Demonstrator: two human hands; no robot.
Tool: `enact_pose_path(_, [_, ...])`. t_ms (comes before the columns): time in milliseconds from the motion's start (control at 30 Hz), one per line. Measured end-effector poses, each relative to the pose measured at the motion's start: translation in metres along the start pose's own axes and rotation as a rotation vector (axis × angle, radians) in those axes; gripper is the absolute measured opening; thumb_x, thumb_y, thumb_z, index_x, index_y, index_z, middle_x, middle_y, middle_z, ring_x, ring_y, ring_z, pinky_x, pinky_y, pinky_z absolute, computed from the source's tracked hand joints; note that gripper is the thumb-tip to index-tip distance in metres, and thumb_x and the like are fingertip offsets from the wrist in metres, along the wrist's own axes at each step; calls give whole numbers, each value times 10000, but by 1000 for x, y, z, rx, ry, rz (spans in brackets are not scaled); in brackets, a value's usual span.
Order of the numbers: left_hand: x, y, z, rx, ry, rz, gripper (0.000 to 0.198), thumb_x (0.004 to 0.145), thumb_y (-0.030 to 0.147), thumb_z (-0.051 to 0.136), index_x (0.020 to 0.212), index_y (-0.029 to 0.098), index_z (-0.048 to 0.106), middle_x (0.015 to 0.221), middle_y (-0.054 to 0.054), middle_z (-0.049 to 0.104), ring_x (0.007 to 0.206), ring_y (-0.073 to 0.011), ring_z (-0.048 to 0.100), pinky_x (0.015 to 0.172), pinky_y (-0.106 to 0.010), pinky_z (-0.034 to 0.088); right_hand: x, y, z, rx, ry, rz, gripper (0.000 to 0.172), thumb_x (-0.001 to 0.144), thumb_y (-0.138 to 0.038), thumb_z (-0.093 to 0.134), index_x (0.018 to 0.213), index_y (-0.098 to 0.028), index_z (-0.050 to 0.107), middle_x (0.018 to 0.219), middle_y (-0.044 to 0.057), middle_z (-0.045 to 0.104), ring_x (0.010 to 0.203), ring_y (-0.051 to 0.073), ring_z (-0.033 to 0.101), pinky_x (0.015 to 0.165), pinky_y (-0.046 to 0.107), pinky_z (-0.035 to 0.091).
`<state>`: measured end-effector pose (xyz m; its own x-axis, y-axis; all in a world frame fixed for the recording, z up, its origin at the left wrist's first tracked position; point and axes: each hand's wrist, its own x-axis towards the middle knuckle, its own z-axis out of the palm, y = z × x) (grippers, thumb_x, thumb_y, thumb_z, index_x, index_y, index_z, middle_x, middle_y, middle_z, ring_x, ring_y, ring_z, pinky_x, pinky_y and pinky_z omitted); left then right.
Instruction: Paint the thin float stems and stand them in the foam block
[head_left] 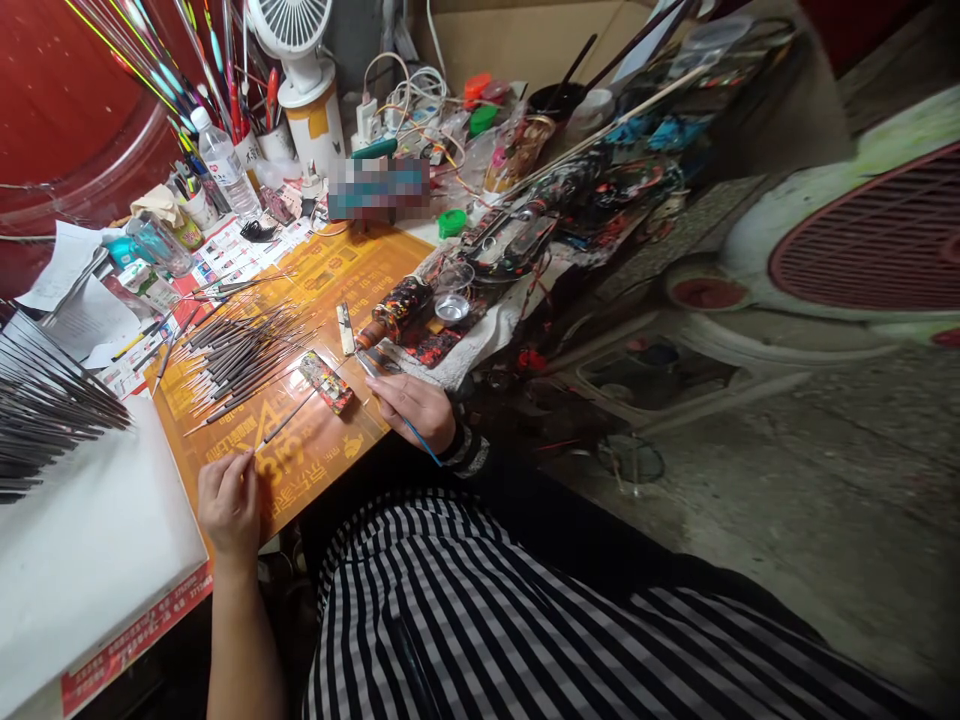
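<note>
My left hand rests at the near edge of the orange paper-covered table, its fingers pinched on the end of a thin grey stick that points toward a paint-spattered block. My right hand lies to the right of that block, closed round a thin blue-handled brush whose handle runs back over my wrist. A pile of several similar thin sticks lies on the orange paper beyond my left hand.
A white foam board at the left holds rows of dark sticks. Paint-stained jars, a small metal dish, a water bottle, a fan and cables crowd the back. A large floor fan stands at right.
</note>
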<state>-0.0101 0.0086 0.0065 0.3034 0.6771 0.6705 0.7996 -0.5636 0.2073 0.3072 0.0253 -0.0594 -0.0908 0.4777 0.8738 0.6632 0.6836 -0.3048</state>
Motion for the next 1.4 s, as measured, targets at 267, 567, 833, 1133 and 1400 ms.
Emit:
enact_pose_path(267, [0,-1,0,10,-3,-7,171,931,199,639,1084,207,715,962,-75,696,862,-168,627,822,-326,519,-1,1,0,-34,-19,28,389,1007,-170,469,1378,-158,588,1131,135,752,1037,226,738,872,383,652])
enact_pose_path(567, [0,4,0,4,-9,-24,161,950,222,612,1075,209,711,949,-72,693,872,-172,624,818,-333,526,-8,-27,8,161,26,10,501,974,-144,541,1469,-214,506,1138,102,754,1022,198,740,896,336,641])
enact_pose_path(833, [-2,6,0,5,-9,-37,153,955,211,607,1065,205,714,940,-74,696,866,-170,630,800,-331,526,-8,-37,21,160,-33,-7,503,967,-119,559,1460,-207,516,1096,107,755,992,198,740,888,344,635])
enact_pose_path(1133, [-3,5,0,21,-26,-70,152,969,237,589,1042,202,717,932,-78,704,861,-169,637,806,-345,534,-11,-35,25,154,-41,1,472,977,-141,564,1438,-240,547,1108,92,761,976,190,745,888,338,634])
enact_pose_path(1400, [-3,4,0,22,-26,-59,148,967,234,588,1043,205,712,932,-72,697,860,-170,634,810,-337,527,-8,-37,23,73,-67,-18,430,979,-128,550,1402,-205,574,1085,94,766,960,188,742,880,334,632])
